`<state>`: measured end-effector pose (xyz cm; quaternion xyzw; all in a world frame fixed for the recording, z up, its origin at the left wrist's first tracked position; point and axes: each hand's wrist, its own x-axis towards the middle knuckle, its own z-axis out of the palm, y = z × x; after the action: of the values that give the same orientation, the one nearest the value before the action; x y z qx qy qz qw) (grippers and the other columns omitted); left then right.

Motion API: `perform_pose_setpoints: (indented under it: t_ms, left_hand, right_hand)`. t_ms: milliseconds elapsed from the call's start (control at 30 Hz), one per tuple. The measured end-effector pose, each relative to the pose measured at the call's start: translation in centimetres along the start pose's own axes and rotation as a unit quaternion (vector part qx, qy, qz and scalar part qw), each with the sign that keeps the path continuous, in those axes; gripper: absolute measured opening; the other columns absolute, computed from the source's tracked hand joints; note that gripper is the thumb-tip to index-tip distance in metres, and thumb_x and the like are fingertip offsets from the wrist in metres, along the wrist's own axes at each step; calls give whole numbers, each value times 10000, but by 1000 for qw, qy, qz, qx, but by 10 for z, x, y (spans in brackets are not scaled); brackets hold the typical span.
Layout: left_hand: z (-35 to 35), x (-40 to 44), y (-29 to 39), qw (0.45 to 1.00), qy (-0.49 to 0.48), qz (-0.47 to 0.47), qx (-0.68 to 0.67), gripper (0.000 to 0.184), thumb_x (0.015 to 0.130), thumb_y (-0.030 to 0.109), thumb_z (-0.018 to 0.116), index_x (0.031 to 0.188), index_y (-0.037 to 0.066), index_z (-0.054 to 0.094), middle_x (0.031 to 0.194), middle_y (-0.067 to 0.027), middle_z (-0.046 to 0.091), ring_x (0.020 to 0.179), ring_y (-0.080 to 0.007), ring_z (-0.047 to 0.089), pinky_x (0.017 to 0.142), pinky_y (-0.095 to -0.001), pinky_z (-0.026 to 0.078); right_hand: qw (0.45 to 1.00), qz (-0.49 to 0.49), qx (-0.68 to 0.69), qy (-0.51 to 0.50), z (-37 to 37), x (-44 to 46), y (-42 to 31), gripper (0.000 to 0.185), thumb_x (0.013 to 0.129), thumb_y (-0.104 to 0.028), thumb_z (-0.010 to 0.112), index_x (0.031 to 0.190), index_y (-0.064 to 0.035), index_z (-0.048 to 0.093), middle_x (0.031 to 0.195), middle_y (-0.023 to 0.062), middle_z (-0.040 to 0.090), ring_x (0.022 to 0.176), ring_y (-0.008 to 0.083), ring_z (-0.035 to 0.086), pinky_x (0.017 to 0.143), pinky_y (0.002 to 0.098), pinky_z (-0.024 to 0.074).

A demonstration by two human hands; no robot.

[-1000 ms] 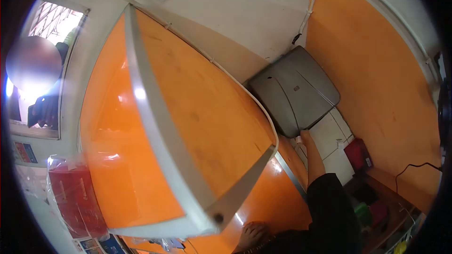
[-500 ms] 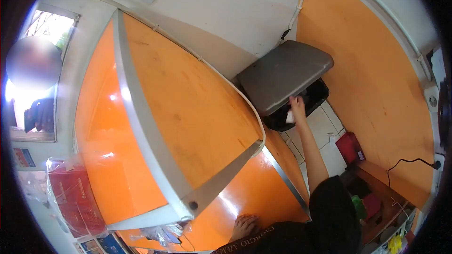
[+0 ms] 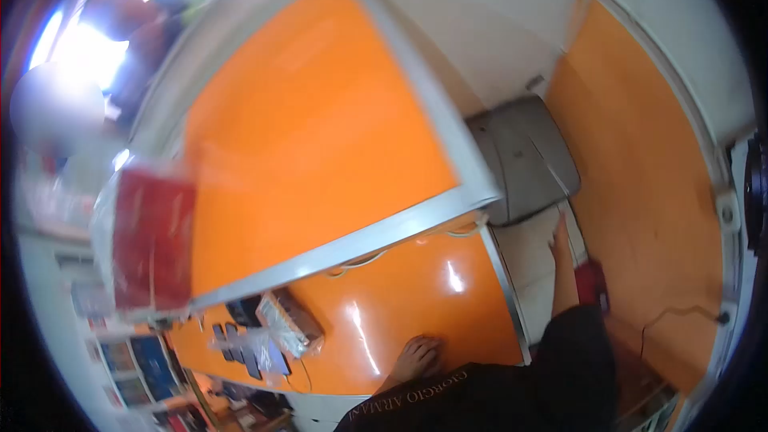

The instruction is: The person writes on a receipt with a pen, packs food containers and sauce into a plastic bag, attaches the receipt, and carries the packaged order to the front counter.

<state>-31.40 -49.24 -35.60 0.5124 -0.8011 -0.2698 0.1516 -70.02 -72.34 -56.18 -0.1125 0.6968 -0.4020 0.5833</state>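
Observation:
My right hand (image 3: 560,232) is in the air just in front of the grey lidded bin (image 3: 532,156), near its lower right edge. Its fingers stretch out, slightly blurred, with nothing visible in them. The bin's lid is down, so the inside is hidden. My left hand (image 3: 416,358) lies on the lower orange counter (image 3: 416,304) near its front edge, fingers loosely spread and palm down.
A raised orange shelf (image 3: 320,136) with a metal edge stands over the counter. Several phones (image 3: 232,344) and a plastic-wrapped box (image 3: 290,324) lie at left. A red bag (image 3: 152,240) is farther left. A person (image 3: 132,24) is beyond, upper left. A red box (image 3: 592,286) sits on the floor.
My right hand has come out from under the bin's lid, and the white item it held is out of sight. The lid has dropped shut. My view has turned left; the left hand stays on the counter.

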Motion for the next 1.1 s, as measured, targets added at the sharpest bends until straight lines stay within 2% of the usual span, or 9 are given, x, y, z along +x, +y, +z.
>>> perform_pose_setpoints:
  t_ms: [33, 233, 400, 467, 633, 767, 900, 1000, 1100]
  left_hand:
    - [1, 0, -2, 1000, -5, 18, -2, 320, 762, 204, 631, 1042, 62, 569, 1172, -49, 511, 1086, -232, 474, 965, -400, 367]
    - [-5, 4, -2, 996, 65, 46, -33, 249, 830, 174, 549, 1038, 37, 564, 1133, -63, 522, 1082, -254, 472, 947, -366, 378]
    - [-6, -16, 0, 977, 170, 48, -120, 193, 854, 183, 527, 960, 28, 572, 1025, -91, 565, 990, -274, 516, 873, -358, 421]
    - [-19, -43, 4, 976, 124, -69, -164, 176, 864, 192, 524, 897, 29, 579, 907, -104, 584, 892, -281, 551, 786, -362, 454]
    - [-36, -161, -20, 959, 225, -127, -113, 198, 853, 222, 553, 853, 34, 614, 841, -97, 602, 820, -273, 581, 726, -363, 467]
    - [-94, -281, 10, 841, 303, -302, -331, 164, 870, 128, 523, 896, 15, 640, 870, -87, 632, 807, -181, 589, 742, -300, 462]
    - [-174, -397, 103, 855, 389, -76, -333, 156, 889, 73, 494, 869, -11, 624, 938, -95, 622, 837, -185, 582, 757, -299, 468]
    - [-215, -441, 186, 901, 280, 131, -304, 241, 845, 152, 611, 981, -47, 620, 964, -133, 618, 887, -263, 587, 845, -365, 446]
    - [-209, -463, 216, 912, 277, 109, -283, 289, 835, 273, 595, 877, -11, 566, 851, -108, 545, 755, -250, 533, 669, -348, 432]
  right_hand:
    - [1000, 26, -11, -6, -9, -20, 8, 827, 794, -713, 335, 1437, -248, 102, 1486, 94, 121, 1348, 266, 157, 1017, 447, 222]
    - [959, 184, -215, 25, -74, -49, 92, 778, 817, -667, 354, 1405, -179, 213, 1424, 113, 225, 1273, 270, 272, 947, 435, 303]
    - [915, 166, -363, -61, -21, -88, 93, 750, 819, -649, 367, 1383, -173, 239, 1394, 108, 250, 1245, 267, 295, 930, 436, 310]
    - [893, 137, -418, -100, 5, -107, 93, 738, 820, -642, 372, 1375, -170, 249, 1382, 106, 260, 1234, 267, 304, 924, 437, 313]
    - [818, 53, -542, -186, 71, -155, 114, 711, 822, -624, 385, 1352, -164, 274, 1352, 101, 285, 1207, 264, 327, 907, 438, 320]
    - [741, -2, -625, -244, 112, -195, 147, 688, 824, -610, 395, 1335, -159, 294, 1328, 98, 305, 1184, 262, 346, 894, 438, 326]
    - [649, -44, -694, -308, 153, -228, 184, 666, 826, -596, 406, 1317, -154, 315, 1304, 94, 326, 1162, 260, 364, 881, 439, 331]
    - [598, -59, -720, -347, 191, -270, 210, 650, 828, -585, 413, 1304, -151, 330, 1286, 91, 341, 1146, 259, 378, 871, 440, 336]
    - [561, -82, -730, -381, 237, -315, 238, 634, 829, -575, 421, 1291, -147, 345, 1267, 88, 356, 1129, 258, 392, 861, 440, 340]
